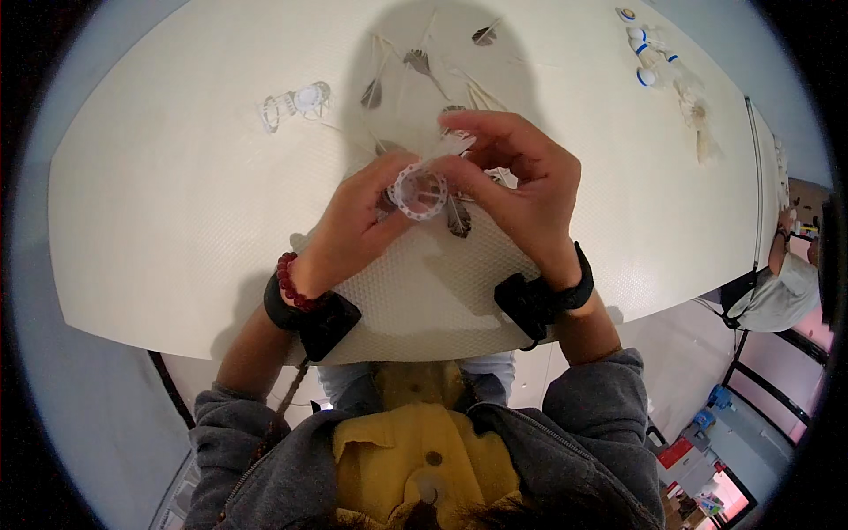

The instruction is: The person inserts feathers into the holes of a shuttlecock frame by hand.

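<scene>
A pale, finely textured counter with rounded corners was seen filling most of the view, its straight edges bent by the lens. Grey floor was shown around it, and at the right rim another person in a light top, dark chair frames and coloured boxes on the floor could be made out. Loose feathers with dark tips were scattered over the far middle of the counter, a second white ring frame lay at the far left, and small white and blue pieces lay at the far right.

A small white perforated ring was held above the middle of the counter, between both hands. It was pinched at its left rim by the fingers of the left hand, the grip pressed together on it. The right hand was closed at its right rim, where a white feather was pinched by the fingertips. How that feather met the ring was hidden behind the fingers. The ring's open face was turned up toward the camera, with its axis roughly vertical, and the feather ran from it up and to the right. Dark straps were worn on both wrists, and a red bead bracelet on the left one.
</scene>
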Tool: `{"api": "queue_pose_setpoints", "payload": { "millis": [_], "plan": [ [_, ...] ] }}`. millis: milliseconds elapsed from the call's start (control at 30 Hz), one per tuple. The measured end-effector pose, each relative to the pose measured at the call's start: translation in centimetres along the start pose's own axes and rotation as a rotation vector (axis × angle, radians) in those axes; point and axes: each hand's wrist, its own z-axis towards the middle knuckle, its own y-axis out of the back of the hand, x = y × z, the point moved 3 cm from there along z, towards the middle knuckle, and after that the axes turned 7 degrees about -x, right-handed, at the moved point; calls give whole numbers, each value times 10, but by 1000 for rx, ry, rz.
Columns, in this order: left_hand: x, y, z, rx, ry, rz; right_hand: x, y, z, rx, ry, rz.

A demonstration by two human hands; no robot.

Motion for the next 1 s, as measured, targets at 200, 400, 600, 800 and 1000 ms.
{"api": "queue_pose_setpoints", "payload": {
  "millis": [200, 400, 600, 800, 1000],
  "plan": [
    [3, -3, 1, 26, 38, -60, -2, 3, 0, 26, 24, 9],
    [6, 1, -2, 23, 91, 34, 11, -2, -3, 13, 92, -128],
    [2, 0, -2, -1, 3, -92, 11, -4, -5, -79, 181, -131],
    [6, 0, 0, 5, 118, -33, 17, -1, -3, 11, 261, -249],
    [2, -2, -1, 22, 79, 13, 22, -1, -2, 37, 321, -305]
  ]
}}
